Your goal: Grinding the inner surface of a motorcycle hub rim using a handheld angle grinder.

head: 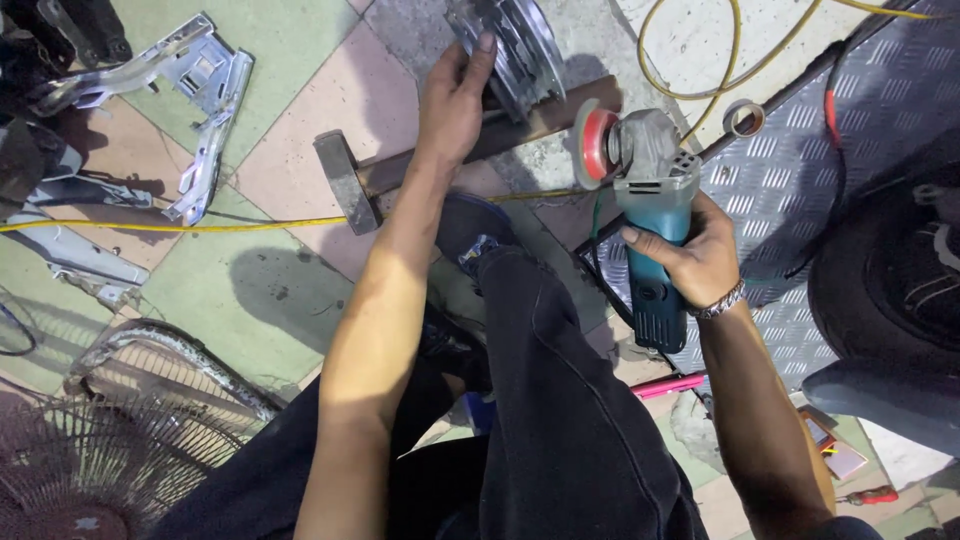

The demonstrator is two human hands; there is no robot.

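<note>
Pale green and pink floor tiles (280, 60) spread beneath the scene, giving way on the right to a grey ridged metal plate (880, 110). Nearest the camera, the person's black-trousered knee (560, 400) rises between the two forearms. The right hand (695, 255) (a beaded bracelet at its wrist) has its fingers (650, 242) wrapped tight around the teal body of an angle grinder with a red disc (645, 190); the disc points left and hangs just above the floor, close to the end of a long rusty brown metal bar (420, 160). Farther out, the left hand (455, 100) presses down with its fingers (480, 55) curled over the edge of a shiny round ribbed metal part (520, 50), which stands on edge against that bar. A thin yellow cable (160, 226) runs across the tiles, and a bent silver metal bracket (205, 100) lies well apart at the far left.
</note>
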